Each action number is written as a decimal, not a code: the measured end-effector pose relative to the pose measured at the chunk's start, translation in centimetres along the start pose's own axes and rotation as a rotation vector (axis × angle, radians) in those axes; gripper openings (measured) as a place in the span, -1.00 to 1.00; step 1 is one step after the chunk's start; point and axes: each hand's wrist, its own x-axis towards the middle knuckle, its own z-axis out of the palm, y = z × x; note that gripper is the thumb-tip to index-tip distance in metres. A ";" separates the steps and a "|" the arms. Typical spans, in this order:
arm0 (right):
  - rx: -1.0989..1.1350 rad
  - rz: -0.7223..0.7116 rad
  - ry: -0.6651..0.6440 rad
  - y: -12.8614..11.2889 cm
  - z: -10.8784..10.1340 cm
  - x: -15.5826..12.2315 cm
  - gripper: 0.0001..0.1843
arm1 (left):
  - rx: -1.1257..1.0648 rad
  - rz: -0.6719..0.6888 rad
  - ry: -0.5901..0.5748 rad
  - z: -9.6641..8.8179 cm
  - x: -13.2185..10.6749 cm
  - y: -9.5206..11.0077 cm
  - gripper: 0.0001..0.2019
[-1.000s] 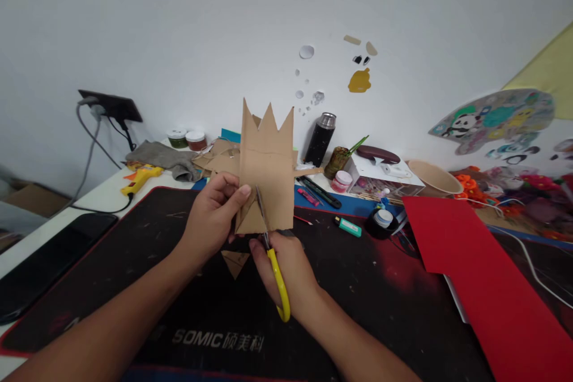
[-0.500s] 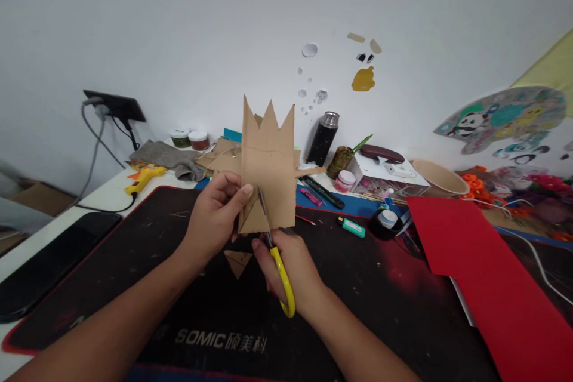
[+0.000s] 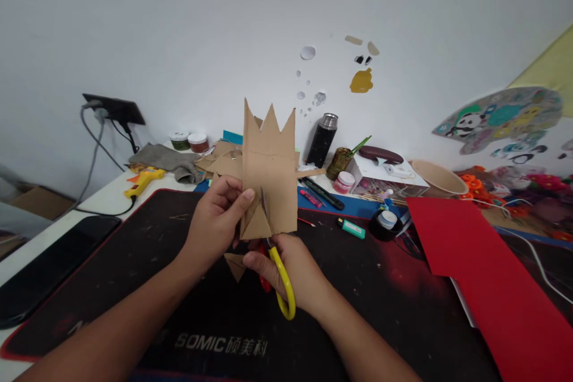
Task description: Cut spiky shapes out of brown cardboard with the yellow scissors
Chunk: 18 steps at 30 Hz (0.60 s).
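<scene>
Cardboard cutout (image 3: pixel 271 167) upright, pinched by fingers of raised left hand (image 3: pixel 215 225); right hand (image 3: pixel 299 271) below, fingers gripping yellow scissors (image 3: pixel 283 280).

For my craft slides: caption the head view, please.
Left hand holds a spiked brown cardboard cutout; right hand cuts into it with yellow-handled scissors above a black desk mat.

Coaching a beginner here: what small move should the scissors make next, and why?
Probably a short snip upward with the scissors in the right hand: the blades sit in the lower edge of the cardboard piece, the triangular flap looks not yet cut free, and the left hand pinches the piece.
</scene>
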 end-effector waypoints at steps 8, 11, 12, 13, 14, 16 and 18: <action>0.164 0.153 -0.009 0.7 1.0 0.1 -0.52 | -0.020 -0.026 -0.019 0.0 0.1 -0.4 -0.71; 0.142 0.203 0.037 0.7 1.3 0.1 -0.59 | -0.040 -0.033 -0.012 0.1 0.0 -0.5 -0.70; 0.132 0.210 0.043 0.7 1.4 0.1 -0.60 | -0.047 -0.036 -0.010 0.2 0.0 -0.4 -0.69; 0.124 0.210 0.046 0.6 1.4 0.1 -0.61 | -0.055 -0.040 -0.008 0.3 0.0 -0.4 -0.68; 0.118 0.207 0.048 0.5 1.5 0.1 -0.62 | -0.064 -0.047 -0.007 0.3 0.0 -0.5 -0.68; 0.114 0.200 0.052 0.4 1.5 0.1 -0.63 | -0.082 -0.064 -0.005 0.4 0.0 -0.5 -0.67; 0.106 0.196 0.057 0.3 1.6 0.1 -0.65 | -0.096 -0.081 -0.003 0.4 0.0 -0.7 -0.67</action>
